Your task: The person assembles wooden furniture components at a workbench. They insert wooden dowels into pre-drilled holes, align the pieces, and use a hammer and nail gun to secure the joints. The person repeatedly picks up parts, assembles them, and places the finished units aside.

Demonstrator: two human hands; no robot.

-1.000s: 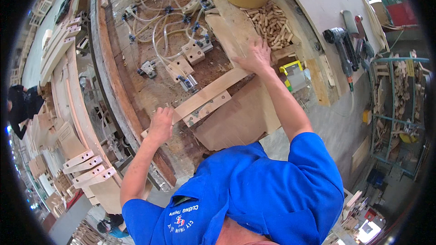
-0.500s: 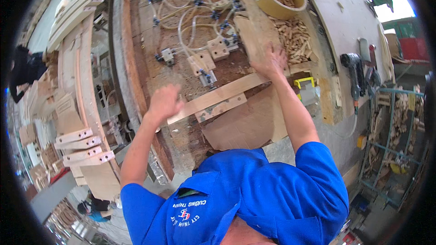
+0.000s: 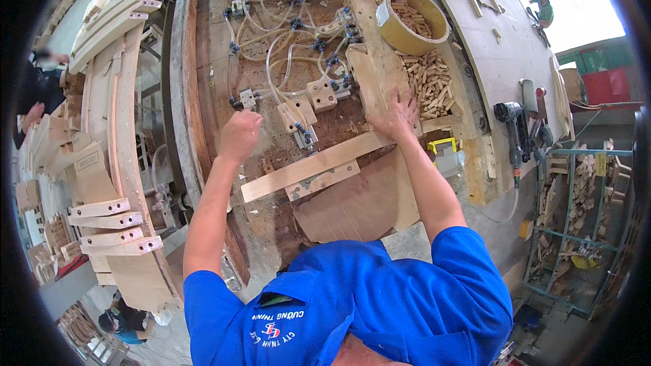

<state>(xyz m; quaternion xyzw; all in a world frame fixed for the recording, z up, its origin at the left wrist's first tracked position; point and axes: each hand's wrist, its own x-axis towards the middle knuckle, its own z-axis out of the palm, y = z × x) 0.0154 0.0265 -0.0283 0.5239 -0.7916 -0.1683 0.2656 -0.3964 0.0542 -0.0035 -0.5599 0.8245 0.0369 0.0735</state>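
My left hand [image 3: 240, 137] is closed, its curled fingertips by a small metal valve block [image 3: 248, 99] with a dark fitting; anything inside the fingers is hidden. With fingers spread, my right hand [image 3: 397, 116] lies flat on a pale wooden board [image 3: 366, 78]. Its wrist side overlaps the right end of a long wooden strip [image 3: 312, 166]. That strip lies slantwise against a drilled wooden block [image 3: 323, 180] on its near side. Beyond it, a small air cylinder [image 3: 305, 137] sits beside wooden blocks, one of them a drilled block [image 3: 321, 95].
Clear air hoses [image 3: 278, 44] loop across the far bench. A yellow tub [image 3: 412, 24] holds dowels, with a loose dowel pile [image 3: 428, 81] beside it. Brown cardboard [image 3: 359, 200] covers the near edge. An air tool [image 3: 513, 129] hangs at right; drilled wooden rails [image 3: 112, 224] lie stacked at left.
My left hand has moved away from the strip's left end, up to the metal valve block, and its fingers have curled. My right hand stays on the board. The view has shifted slightly.
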